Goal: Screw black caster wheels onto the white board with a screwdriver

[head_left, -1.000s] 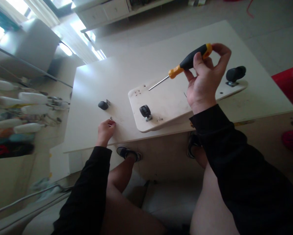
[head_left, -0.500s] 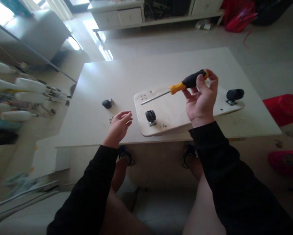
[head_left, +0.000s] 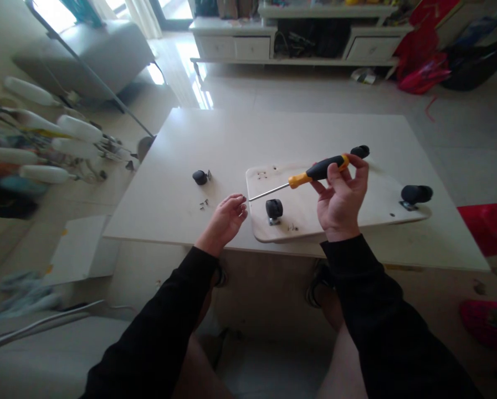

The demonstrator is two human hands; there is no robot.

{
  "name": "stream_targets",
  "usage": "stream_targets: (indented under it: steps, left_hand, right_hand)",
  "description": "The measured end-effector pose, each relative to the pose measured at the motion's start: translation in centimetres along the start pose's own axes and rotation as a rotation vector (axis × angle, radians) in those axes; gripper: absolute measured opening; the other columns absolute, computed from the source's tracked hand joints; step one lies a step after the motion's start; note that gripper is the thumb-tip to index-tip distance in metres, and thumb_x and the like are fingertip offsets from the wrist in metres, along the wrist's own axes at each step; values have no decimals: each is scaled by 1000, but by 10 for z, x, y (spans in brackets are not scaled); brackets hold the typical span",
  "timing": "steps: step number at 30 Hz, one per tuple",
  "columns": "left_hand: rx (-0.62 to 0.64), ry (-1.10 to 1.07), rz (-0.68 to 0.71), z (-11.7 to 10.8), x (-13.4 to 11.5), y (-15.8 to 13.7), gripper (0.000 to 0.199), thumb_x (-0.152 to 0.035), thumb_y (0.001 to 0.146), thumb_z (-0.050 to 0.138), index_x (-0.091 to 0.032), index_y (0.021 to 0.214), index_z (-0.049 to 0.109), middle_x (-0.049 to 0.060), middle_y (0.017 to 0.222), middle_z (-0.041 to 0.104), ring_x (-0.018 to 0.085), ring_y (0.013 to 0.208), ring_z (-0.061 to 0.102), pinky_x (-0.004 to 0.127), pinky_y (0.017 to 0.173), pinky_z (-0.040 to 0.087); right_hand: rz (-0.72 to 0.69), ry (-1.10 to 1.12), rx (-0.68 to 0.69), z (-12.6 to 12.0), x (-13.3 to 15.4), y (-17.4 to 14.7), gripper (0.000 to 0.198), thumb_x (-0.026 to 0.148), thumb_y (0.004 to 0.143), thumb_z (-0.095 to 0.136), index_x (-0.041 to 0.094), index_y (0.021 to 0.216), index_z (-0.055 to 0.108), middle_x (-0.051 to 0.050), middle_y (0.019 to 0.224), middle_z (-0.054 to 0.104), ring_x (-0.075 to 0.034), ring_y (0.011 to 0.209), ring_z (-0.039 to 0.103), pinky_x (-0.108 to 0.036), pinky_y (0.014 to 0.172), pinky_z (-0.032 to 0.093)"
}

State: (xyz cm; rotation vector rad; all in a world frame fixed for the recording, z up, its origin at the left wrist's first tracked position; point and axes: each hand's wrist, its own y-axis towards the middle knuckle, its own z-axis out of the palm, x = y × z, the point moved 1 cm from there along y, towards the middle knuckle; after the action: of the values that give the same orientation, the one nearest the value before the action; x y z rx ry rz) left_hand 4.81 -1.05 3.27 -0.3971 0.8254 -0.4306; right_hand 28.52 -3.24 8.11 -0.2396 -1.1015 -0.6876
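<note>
In my right hand (head_left: 343, 202) is a screwdriver (head_left: 323, 169) with a black and yellow handle, its shaft slanting down to the left. The tip reaches the fingertips of my left hand (head_left: 226, 219), which are pinched together; whatever they hold is too small to make out. Under the screwdriver lies a pale board (head_left: 302, 213) with rounded corners. Black casters stand on it: one near the left end (head_left: 274, 208), one at the right end (head_left: 416, 194) and one on the far side (head_left: 360, 151). Four small holes show at its far left corner.
A loose caster (head_left: 199, 177) rests on the white table (head_left: 148, 205), left of the board. Several small screws (head_left: 204, 205) lie beside my left hand. A red stool (head_left: 487, 230) stands beyond the table's right edge, and a white cabinet (head_left: 252, 49) stands across the floor.
My left hand has come right, toward the board, and its fingertips now meet the screwdriver tip. My right hand still holds the screwdriver. The camera view has shifted upward and left.
</note>
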Motion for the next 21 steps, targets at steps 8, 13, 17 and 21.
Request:
stream_targets:
  steps: [8,13,17,21]
  left_hand:
    - [43,55,-11,2,7,1,22,-12,68,81,-16,83,65,-4,78,66,5,63,59,18,61,47]
    - [58,84,14,4,9,1,23,-15,65,84,-17,81,66,-4,76,65,6,63,56,19,62,47]
    - [60,108,39,5,9,-1,24,-16,63,86,-17,77,67,-4,73,64,6,64,56,20,63,45]
    - [63,146,81,5,8,-1,23,-17,62,87,-17,75,69,-2,75,66,7,66,56,20,64,44]
  right_hand:
    - [-13,13,-9,-1,1,-2,47,33,76,88,32,111,57,6,104,69,-17,97,77,-41,81,71]
    - [-13,6,-10,-1,3,-3,46,33,77,87,32,111,56,6,108,69,-17,98,77,-43,82,71]
    - [-11,0,-14,-1,4,-2,47,33,75,88,32,110,55,7,107,69,-17,96,77,-41,80,72]
    - [-9,-12,-37,-3,4,-2,47,34,76,87,32,110,55,7,106,68,-16,97,76,-35,72,70]
